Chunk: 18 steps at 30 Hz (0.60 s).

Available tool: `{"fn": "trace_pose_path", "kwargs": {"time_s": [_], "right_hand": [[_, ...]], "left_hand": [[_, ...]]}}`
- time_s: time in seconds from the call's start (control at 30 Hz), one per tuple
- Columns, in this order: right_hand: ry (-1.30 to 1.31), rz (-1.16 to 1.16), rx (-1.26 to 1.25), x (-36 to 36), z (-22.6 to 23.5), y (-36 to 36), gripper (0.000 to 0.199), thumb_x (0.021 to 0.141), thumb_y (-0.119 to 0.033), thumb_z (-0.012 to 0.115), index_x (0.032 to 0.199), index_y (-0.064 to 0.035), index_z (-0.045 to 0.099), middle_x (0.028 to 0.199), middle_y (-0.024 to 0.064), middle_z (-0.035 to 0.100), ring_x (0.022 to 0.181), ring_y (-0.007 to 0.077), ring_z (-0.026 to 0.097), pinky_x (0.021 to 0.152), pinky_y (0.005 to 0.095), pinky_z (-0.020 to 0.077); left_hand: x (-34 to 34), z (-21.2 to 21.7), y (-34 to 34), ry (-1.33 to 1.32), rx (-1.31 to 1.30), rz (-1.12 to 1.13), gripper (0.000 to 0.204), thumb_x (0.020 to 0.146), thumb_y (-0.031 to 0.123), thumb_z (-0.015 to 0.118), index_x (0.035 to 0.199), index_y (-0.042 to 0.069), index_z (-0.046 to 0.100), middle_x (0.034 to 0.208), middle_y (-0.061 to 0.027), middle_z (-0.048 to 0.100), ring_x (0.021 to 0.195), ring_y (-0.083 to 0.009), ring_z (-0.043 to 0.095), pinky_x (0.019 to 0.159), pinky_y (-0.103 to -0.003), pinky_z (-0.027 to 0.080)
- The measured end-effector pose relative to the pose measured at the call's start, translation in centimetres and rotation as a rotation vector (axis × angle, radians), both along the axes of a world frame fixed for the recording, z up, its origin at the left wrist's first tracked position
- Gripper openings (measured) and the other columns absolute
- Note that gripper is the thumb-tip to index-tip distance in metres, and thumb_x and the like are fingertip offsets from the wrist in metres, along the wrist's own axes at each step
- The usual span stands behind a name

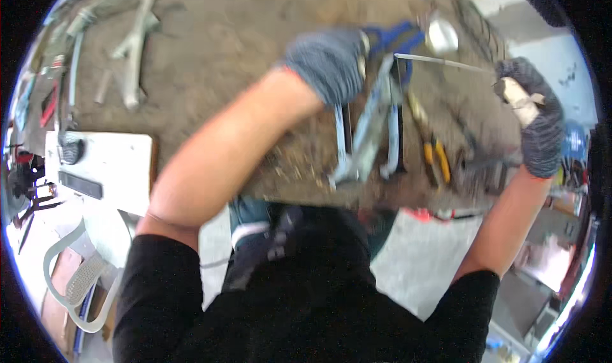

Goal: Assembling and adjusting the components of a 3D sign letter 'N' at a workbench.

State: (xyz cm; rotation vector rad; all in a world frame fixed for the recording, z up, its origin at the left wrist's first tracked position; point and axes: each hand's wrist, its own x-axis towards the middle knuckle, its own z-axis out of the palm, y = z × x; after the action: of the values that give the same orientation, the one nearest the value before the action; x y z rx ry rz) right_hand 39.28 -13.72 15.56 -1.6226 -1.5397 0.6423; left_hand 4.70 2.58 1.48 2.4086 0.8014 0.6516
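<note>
My left hand (pixel 328 66), in a grey knitted glove, is closed at the upper end of a pale blue-grey metal bracket (pixel 370 140) with long legs. Its fingers curl beside a blue part (pixel 408 41) at the bracket's far end. Out to the right, my right hand (pixel 535 117), gloved alike, is closed round the end of a thin pale rod (pixel 446 62). The rod stretches left, its tip at the top of the bracket. Motion blurs the picture, and the exact grip of the left fingers is partly hidden.
Pliers with yellow-orange handles (pixel 437 160) lie right of the bracket. A white cup-like thing (pixel 442 35) stands beyond it. Pale metal pieces (pixel 136 57) lie on the worn brown tabletop (pixel 223 38). At left are a white board (pixel 127 165) and a chair (pixel 89 280).
</note>
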Motion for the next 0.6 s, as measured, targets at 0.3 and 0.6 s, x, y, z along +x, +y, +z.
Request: {"fn": "trace_pose_path", "kwargs": {"time_s": [0.3,0.6], "right_hand": [[-0.105,-0.418,0.029,-14.3,-1.6,19.5,0.027,0.087,-0.023,0.072,0.108,-0.0061,0.073,0.081,0.0,0.067,0.069,0.0094,0.061,0.065,0.0269,0.0487],[-1.112,-0.162,0.183,-12.9,-6.7,32.1,0.036,0.095,-0.037,0.052,0.103,-0.0102,0.074,0.098,0.0182,0.072,0.089,0.0324,0.07,0.081,0.0447,0.0535]], "left_hand": [[0.2,0.1,0.2,0.178,-0.139,-0.002,0.025,0.087,0.018,0.059,0.107,0.007,0.07,0.094,-0.0217,0.07,0.091,-0.0396,0.067,0.084,-0.047,0.053],[0.8,0.5,0.8,0.199,-0.156,-0.01,0.026,0.088,0.019,0.06,0.109,0.006,0.069,0.098,-0.0227,0.07,0.093,-0.0398,0.067,0.085,-0.048,0.053]]}}
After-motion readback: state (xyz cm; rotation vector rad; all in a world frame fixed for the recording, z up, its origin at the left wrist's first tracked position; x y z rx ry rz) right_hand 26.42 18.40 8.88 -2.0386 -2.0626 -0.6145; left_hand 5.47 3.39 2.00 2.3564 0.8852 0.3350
